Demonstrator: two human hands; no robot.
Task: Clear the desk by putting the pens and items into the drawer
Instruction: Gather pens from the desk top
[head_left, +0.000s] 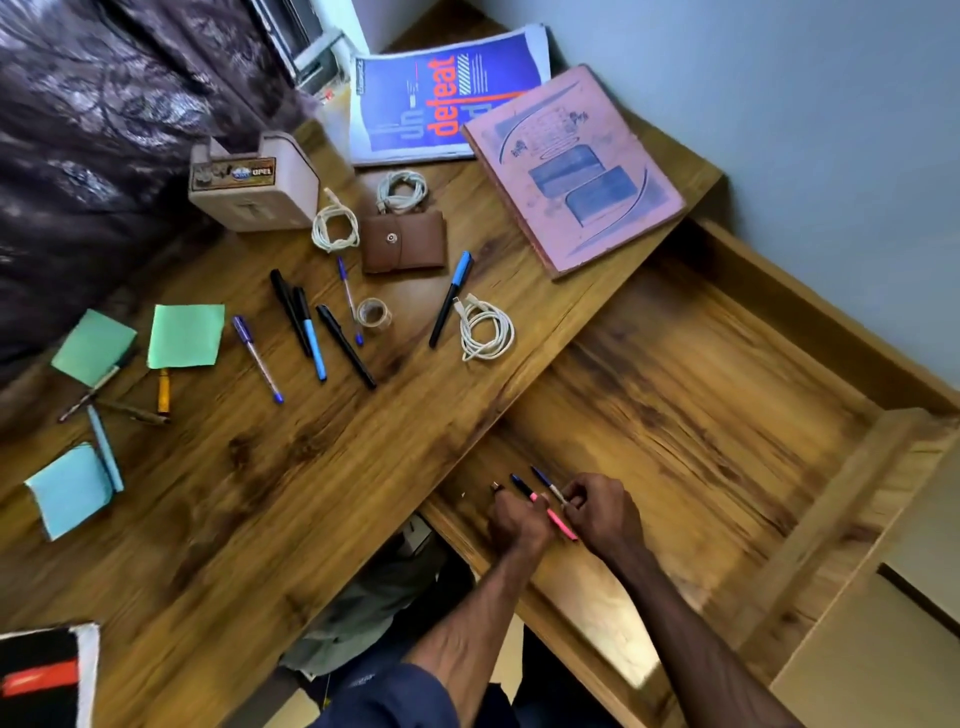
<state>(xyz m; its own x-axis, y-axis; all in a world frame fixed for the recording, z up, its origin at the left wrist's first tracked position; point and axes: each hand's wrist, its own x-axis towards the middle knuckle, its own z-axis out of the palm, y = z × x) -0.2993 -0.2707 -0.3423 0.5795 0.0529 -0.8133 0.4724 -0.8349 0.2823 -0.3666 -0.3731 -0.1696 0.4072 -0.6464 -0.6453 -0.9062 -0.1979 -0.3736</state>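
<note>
Low in the frame, inside the open drawer (701, 395), both hands' grips pinch light, stiff pens: left hand (517, 522) the pink pen (560, 522), right hand (602, 512) a blue-capped pen (546, 480); mid-barrel holds look best.

The wooden drawer (701, 395) stood pulled wide open, and a pink pen (558, 521) and a blue-capped pen (548, 484) lay near its front left corner, in the hands. Back on the worktop (291, 493), black, blue and purple pens (311, 335) lay scattered beside three coiled white cables (485, 332), a tape roll (375, 313) and a brown wallet (404, 242).
</note>
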